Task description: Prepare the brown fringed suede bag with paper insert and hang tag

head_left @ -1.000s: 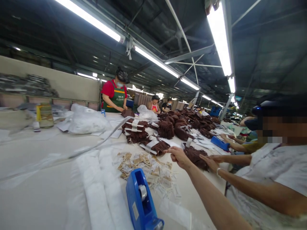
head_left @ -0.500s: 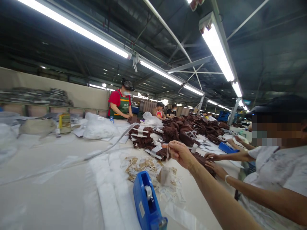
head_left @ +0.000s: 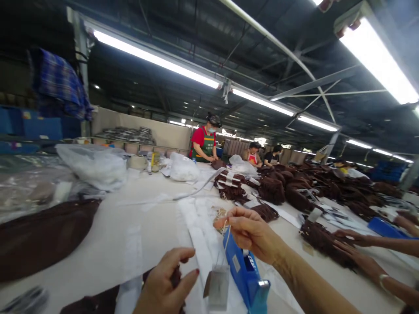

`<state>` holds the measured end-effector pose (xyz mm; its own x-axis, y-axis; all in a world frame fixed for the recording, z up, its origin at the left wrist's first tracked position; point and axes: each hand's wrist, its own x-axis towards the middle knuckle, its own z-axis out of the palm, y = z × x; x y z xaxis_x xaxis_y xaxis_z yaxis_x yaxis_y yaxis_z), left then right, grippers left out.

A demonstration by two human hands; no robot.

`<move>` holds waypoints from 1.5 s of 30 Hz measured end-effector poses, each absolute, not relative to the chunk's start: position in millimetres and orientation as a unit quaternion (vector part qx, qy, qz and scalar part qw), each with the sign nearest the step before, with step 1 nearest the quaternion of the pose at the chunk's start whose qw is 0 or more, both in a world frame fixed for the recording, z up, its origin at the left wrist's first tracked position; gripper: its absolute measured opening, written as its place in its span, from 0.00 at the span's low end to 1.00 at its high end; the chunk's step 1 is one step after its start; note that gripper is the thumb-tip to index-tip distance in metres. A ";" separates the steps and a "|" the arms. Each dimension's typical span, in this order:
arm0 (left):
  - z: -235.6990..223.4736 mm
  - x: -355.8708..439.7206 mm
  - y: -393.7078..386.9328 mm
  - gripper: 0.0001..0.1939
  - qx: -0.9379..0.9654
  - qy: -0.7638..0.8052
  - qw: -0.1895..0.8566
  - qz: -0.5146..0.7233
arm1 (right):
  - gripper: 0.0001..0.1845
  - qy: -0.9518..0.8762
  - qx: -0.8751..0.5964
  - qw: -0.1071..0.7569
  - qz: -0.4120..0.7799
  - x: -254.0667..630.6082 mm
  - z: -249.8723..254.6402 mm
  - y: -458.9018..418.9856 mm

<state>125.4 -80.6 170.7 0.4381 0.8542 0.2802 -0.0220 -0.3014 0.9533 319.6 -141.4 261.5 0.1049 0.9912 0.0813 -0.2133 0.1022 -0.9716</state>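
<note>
My right hand (head_left: 253,231) pinches the looped string (head_left: 228,237) of a hang tag, and the small light grey and brown tag (head_left: 218,288) dangles beneath it. Just left of the tag, my left hand (head_left: 165,283) has its thumb and forefinger apart; its other fingers are partly hidden. Dark brown fabric (head_left: 98,301) lies under and beside that hand. A blue tape dispenser (head_left: 240,270) stands behind and below my right hand, partly covering the pile of tags (head_left: 218,213).
White padding strips (head_left: 193,218) run along the table (head_left: 153,231). At left lie a brown fabric piece (head_left: 46,237) and clear plastic bags (head_left: 91,168). Brown bundles (head_left: 231,183) fill the back right. A co-worker's hands (head_left: 356,246) handle brown fabric at right; others work farther back.
My right hand has drawn back from the tag pile toward me, carrying a tag by its string. My left hand has come into view. The view has turned left.
</note>
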 end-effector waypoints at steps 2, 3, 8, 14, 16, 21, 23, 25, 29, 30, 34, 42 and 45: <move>181.5 135.6 -84.4 0.17 0.693 0.297 0.527 0.393 | 0.10 -0.450 -0.441 0.578 0.518 304.9 258.8 -142.3; 183.7 137.3 -84.6 0.19 0.698 0.292 0.543 0.364 | 0.10 -0.454 -0.440 0.572 0.522 298.7 258.5 -142.7; 165.2 123.3 -81.3 0.20 0.695 0.222 0.631 0.263 | 0.09 -0.464 -0.439 0.565 0.522 278.6 260.0 -140.1; 130.3 132.1 -103.4 0.24 0.537 0.227 0.771 0.256 | 0.10 -0.472 -0.437 0.558 0.525 260.7 244.8 -125.0; 124.5 140.7 -115.5 0.24 0.429 0.201 0.850 0.230 | 0.09 -0.490 -0.451 0.537 0.518 255.0 238.2 -120.6; 116.8 141.8 -129.9 0.19 0.215 0.146 0.948 0.186 | 0.11 -0.586 -0.570 0.452 0.357 255.3 224.8 -135.8; 113.6 138.3 -128.8 0.17 0.163 0.127 0.960 0.189 | 0.09 -0.638 -0.589 0.429 0.248 260.4 217.0 -153.5; 110.3 136.8 -127.1 0.15 0.138 0.129 0.961 0.203 | 0.06 -0.694 -0.574 0.403 0.165 265.7 205.9 -172.1; 104.9 137.3 -128.4 0.14 0.136 0.165 0.948 0.234 | 0.06 -0.768 -0.544 0.330 0.077 271.4 176.9 -195.7; 104.0 136.8 -129.6 0.14 0.137 0.171 0.947 0.235 | 0.06 -0.774 -0.547 0.314 0.057 271.7 170.1 -198.2; 103.0 131.4 -132.4 0.14 0.129 0.185 0.946 0.232 | 0.08 -0.756 -0.570 0.319 0.028 271.8 154.4 -201.9; 110.4 132.1 -131.3 0.21 0.086 0.165 0.954 0.235 | 0.16 -0.719 -0.545 0.404 0.147 271.0 155.0 -203.9; 112.2 134.4 -135.1 0.23 0.073 0.153 0.961 0.219 | 0.19 -0.728 -0.531 0.403 0.160 270.2 151.3 -202.3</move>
